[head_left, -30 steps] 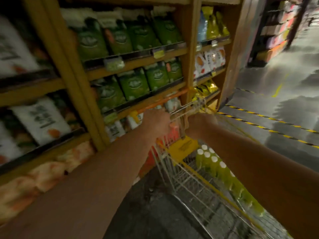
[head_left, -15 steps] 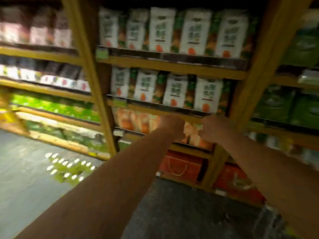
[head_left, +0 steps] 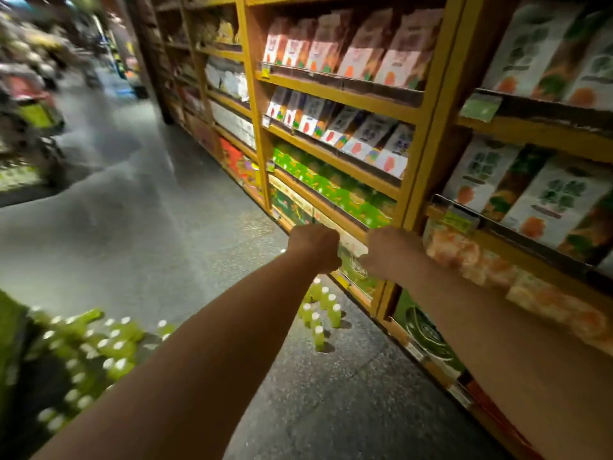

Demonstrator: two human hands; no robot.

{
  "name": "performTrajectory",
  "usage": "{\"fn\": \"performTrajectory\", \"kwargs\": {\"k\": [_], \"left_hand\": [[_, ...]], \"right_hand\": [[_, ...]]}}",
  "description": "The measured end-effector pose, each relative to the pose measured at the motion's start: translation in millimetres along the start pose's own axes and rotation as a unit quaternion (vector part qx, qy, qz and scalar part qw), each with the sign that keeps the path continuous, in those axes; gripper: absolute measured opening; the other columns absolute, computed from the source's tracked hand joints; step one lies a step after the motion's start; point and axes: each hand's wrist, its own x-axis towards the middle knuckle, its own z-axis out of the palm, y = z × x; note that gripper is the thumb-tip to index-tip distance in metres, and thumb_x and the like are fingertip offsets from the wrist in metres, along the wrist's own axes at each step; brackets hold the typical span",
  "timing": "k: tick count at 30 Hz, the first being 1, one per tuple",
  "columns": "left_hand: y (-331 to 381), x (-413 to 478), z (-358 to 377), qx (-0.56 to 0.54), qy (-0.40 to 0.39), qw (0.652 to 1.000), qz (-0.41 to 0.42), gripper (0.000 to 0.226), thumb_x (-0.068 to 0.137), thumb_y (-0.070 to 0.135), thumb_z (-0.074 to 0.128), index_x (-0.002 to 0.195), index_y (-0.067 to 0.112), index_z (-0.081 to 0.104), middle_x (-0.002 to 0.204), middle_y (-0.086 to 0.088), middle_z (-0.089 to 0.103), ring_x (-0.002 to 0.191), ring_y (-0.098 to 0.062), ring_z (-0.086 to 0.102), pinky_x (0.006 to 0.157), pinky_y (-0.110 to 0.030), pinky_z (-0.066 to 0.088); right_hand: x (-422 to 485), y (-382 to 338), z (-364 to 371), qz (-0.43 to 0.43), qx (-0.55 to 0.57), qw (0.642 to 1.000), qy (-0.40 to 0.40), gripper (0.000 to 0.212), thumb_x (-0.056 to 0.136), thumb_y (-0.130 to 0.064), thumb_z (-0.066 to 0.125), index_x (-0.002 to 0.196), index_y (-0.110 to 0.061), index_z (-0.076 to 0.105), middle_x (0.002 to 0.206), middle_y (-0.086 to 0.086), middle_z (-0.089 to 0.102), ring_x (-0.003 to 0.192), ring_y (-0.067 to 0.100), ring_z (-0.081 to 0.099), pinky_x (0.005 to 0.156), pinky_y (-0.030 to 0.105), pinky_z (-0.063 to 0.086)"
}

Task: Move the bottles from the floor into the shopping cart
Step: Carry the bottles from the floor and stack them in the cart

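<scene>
Several green bottles with white caps [head_left: 320, 313] stand upright in a small cluster on the grey floor at the foot of the shelving. A larger, blurred group of the same bottles [head_left: 96, 346] fills the floor at lower left. Both my arms reach straight forward. My left hand [head_left: 313, 249] and my right hand [head_left: 389, 252] are curled into fists side by side above the small cluster, and nothing shows in either. The shopping cart is out of view.
Yellow wooden shelving [head_left: 421, 134] packed with boxed and bagged goods runs along the right. The grey aisle floor [head_left: 159, 207] stretches away to the left. Blurred displays [head_left: 30, 104] stand at far left.
My view has swung left, away from the cart. My hands gripped its handle a second ago; now the cart is out of sight and the floor bottles have come into view.
</scene>
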Motion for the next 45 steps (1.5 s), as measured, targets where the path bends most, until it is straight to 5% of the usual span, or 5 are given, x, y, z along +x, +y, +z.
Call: {"fn": "performTrajectory", "kwargs": {"k": [5,15,23,36,45], "left_hand": [[-94.1,28.0,31.4,-0.029,-0.022,0.995,-0.098,0.041,0.09,0.041,0.054,0.126,0.023,0.056,0.125,-0.003,0.058,0.115,-0.024,0.056,0.086,-0.031,0.044],[-243.0,109.3,94.2,-0.038,-0.074,0.954,-0.288,0.036,0.091,0.04,0.052,0.121,0.021,0.06,0.113,-0.001,0.063,0.101,-0.021,0.061,0.071,-0.029,0.041],[-356.2,123.2,125.6,-0.078,-0.102,0.892,-0.434,0.037,0.091,0.038,0.052,0.123,0.019,0.057,0.119,-0.003,0.06,0.108,-0.024,0.058,0.077,-0.031,0.041],[-600.7,142.6,175.5,-0.086,-0.135,0.84,-0.518,0.037,0.093,0.039,0.05,0.122,0.017,0.054,0.115,-0.004,0.058,0.104,-0.024,0.058,0.071,-0.032,0.041],[-773.6,174.5,223.9,-0.099,-0.143,0.805,-0.568,0.039,0.092,0.041,0.05,0.124,0.019,0.053,0.119,-0.005,0.058,0.11,-0.025,0.056,0.074,-0.032,0.041]], "right_hand": [[79.3,-77.3,11.5,-0.098,-0.018,0.995,-0.031,0.037,0.095,-0.036,0.047,0.127,-0.017,0.051,0.129,0.006,0.053,0.115,0.028,0.054,0.087,0.034,0.044],[268.5,-200.5,43.4,-0.305,-0.025,0.952,-0.022,0.03,0.092,-0.034,0.05,0.115,-0.016,0.058,0.113,0.006,0.06,0.101,0.026,0.06,0.072,0.03,0.04],[371.0,-323.4,48.2,-0.449,-0.027,0.893,-0.012,0.019,0.091,-0.03,0.051,0.101,-0.016,0.058,0.092,0.001,0.058,0.08,0.021,0.054,0.068,0.028,0.039],[500.9,-567.4,56.1,-0.537,-0.045,0.842,-0.034,0.019,0.09,-0.029,0.051,0.101,-0.015,0.057,0.085,0.002,0.054,0.078,0.023,0.052,0.067,0.03,0.044],[607.2,-738.9,68.7,-0.601,-0.064,0.796,-0.024,0.026,0.091,-0.032,0.05,0.109,-0.015,0.058,0.108,0.007,0.063,0.098,0.027,0.062,0.07,0.031,0.04]]}}
